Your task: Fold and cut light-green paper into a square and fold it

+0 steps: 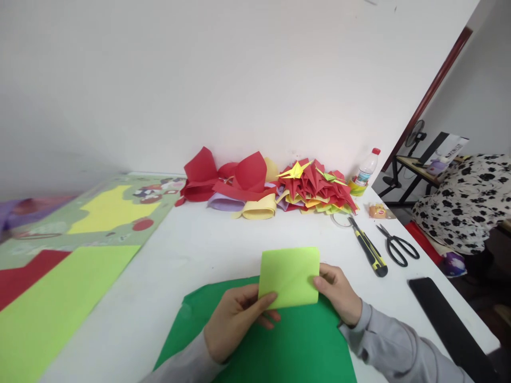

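A lime-green square of paper (291,274) is held up between my two hands, above a large dark green sheet (295,346) on the table. My left hand (235,319) pinches its lower left corner, thumb on the near face and fingers behind. At the right edge, my right hand (339,292) grips the paper between thumb and fingers. A faint diagonal line crosses the square's face. The parts of my fingers behind the paper are hidden.
Folded red paper cranes (315,183) and curled red paper pieces (247,173) lie along the wall. At right are a bottle (365,170), a utility knife (369,247), scissors (397,247) and a black flat strip (447,319). Lime sheets (72,303) lie left.
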`<state>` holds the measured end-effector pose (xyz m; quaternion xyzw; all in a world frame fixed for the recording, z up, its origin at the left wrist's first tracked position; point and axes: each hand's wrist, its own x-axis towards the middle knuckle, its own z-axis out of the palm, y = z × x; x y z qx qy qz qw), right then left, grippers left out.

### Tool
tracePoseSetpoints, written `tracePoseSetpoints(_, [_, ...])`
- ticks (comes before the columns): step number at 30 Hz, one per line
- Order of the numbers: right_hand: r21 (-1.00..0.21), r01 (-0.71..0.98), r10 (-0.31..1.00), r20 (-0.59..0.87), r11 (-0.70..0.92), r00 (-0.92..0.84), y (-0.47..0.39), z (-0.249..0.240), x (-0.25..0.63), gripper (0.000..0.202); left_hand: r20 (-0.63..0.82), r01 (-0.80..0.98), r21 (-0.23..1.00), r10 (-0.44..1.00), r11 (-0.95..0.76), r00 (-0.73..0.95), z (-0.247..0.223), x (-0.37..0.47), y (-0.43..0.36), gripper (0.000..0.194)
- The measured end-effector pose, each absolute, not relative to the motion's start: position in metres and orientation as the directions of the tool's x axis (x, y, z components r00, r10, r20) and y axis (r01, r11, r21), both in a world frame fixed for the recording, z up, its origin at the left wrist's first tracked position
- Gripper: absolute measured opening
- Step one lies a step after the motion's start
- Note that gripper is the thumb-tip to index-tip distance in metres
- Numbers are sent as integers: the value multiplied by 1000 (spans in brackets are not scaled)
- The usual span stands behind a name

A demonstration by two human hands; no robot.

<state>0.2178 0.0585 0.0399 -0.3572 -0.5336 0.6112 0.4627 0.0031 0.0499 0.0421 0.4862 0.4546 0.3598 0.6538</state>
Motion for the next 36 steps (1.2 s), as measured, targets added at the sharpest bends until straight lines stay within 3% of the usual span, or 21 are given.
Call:
tracePoseSetpoints(9, [-982, -177, 996, -51, -64, -77, 55, 38, 218, 34, -328, 82, 940, 815, 330, 477, 41, 9, 44, 57])
tracePoseSetpoints(18, [-981, -181, 994, -53, -70, -95, 56, 38, 218, 35, -389, 137, 920, 805, 368, 448, 41, 9, 45, 61])
tracePoseSetpoints(36, [-975, -207, 992, -54, -76, -111, 56, 40, 219, 38, -364, 117, 930, 834, 347, 414, 36, 4, 46, 55])
